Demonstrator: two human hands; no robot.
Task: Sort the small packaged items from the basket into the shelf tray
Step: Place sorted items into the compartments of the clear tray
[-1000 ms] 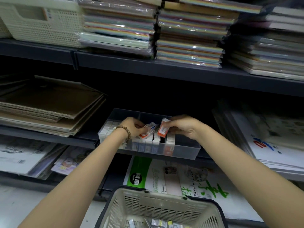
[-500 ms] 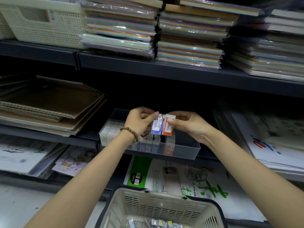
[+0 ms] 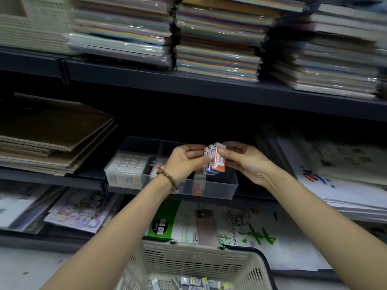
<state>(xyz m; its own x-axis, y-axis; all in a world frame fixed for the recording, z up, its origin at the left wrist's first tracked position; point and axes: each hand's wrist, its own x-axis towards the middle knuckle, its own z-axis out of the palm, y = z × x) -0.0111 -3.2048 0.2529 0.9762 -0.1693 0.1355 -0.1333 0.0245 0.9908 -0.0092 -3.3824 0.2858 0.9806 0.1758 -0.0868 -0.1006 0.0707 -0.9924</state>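
- Both bare arms reach forward and upward, forearms converging.
- The left hand (image 3: 186,162) is curled, thumb and fingers pinching the small packs (image 3: 218,164) from the left.
- The right hand (image 3: 245,162) pinches the same packs from the right, thumb in front.

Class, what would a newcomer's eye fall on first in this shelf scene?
The left hand and right hand pinch a bundle of small boxes above the clear shelf tray at centre. Rainbow-edged paper stacks fill the shelf above; a beige basket holding more packets sits bottom centre.
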